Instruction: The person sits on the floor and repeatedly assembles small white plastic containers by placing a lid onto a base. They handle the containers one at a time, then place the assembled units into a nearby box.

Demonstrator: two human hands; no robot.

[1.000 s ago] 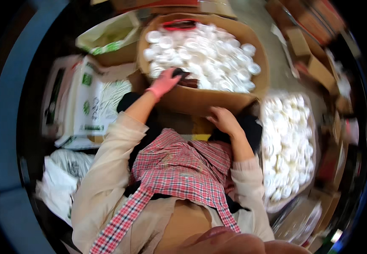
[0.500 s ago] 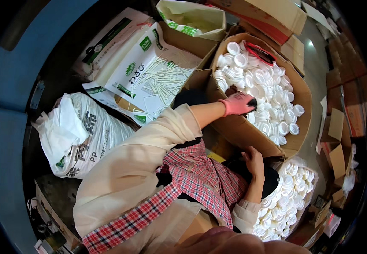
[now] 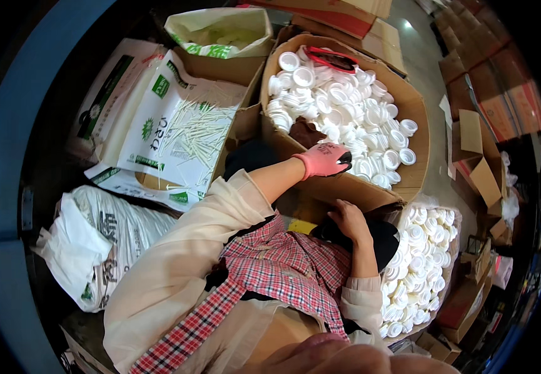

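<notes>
My left hand (image 3: 326,160), in a pink glove with black on the fingers, is over the near rim of a large cardboard box (image 3: 415,112). Its fingers are curled closed, and whatever they hold is hidden. Heaped in that box are round white plastic lids (image 3: 339,113), with a dark brown piece (image 3: 306,132) among them beside the glove. Bare and with its fingers loosely apart, my right hand (image 3: 350,220) rests low over my lap, next to the box's near side. Nothing shows in it.
More white lids (image 3: 417,262) fill a lined container at my right. A red-rimmed dark object (image 3: 331,59) lies at the big box's far end. Left stand a carton of thin white sticks (image 3: 196,128) and a white sack (image 3: 121,234). Cardboard boxes (image 3: 479,156) line the right side.
My gloved left hand has drawn back from the lids toward the box's near rim. The whole view has shifted, so the boxes sit further left. My right hand has turned slightly, fingers reaching forward.
</notes>
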